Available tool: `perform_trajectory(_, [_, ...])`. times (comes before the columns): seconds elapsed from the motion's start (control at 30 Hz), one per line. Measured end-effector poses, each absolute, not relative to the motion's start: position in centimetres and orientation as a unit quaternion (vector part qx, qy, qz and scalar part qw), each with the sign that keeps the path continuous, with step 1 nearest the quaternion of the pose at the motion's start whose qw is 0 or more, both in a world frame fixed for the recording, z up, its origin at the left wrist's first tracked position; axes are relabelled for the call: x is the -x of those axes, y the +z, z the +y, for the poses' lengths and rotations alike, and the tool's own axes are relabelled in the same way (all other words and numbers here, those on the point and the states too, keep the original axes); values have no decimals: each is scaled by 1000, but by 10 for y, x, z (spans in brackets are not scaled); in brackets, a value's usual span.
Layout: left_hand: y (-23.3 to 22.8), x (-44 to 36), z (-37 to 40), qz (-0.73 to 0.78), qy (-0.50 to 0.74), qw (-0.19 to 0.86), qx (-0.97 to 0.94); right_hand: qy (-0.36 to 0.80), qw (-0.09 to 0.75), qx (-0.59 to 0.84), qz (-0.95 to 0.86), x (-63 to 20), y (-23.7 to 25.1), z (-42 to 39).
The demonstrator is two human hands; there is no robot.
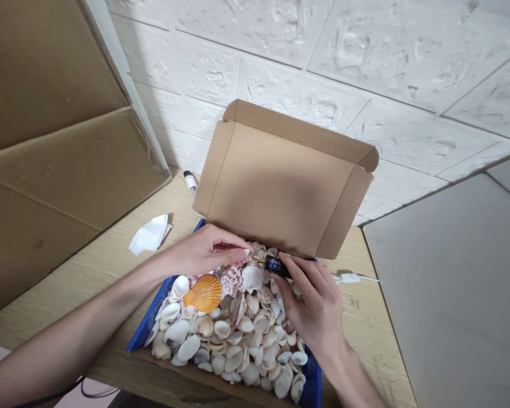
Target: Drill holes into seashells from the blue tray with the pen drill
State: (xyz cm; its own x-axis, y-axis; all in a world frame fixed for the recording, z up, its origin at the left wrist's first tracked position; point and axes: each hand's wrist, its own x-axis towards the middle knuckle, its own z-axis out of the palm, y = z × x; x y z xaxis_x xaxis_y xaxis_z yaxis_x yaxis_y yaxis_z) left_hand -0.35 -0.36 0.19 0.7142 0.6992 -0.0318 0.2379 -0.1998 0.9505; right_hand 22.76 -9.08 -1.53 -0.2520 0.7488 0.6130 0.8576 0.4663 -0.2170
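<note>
- White tissue (150,235) lies on the wooden table (110,255), left of the box.
- Small vial (190,181) stands by the wall.
- Left hand (204,252): fingertips pinched together on a small shell (255,249).
- Open cardboard box (280,187) (lid upright) holds pale seashells (238,334) and one orange scallop (203,293).
- Right hand (314,309): fingers clamped on a dark tool (277,266) touching that shell.
- White cable (352,278) lies right.

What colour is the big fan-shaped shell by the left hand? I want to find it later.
Orange, the big shell among pale ones; head view.
</note>
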Motion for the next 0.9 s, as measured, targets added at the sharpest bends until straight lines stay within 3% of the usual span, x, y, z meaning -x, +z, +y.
perform_trajectory(0.4, [0, 2, -4, 355, 232, 600, -679, -82, 333, 514, -786, -229, -16, -90])
perform_trajectory(0.9, [-2, 3, -2, 344, 217, 576, -709, -60, 325, 520, -787, -228, -16, -90])
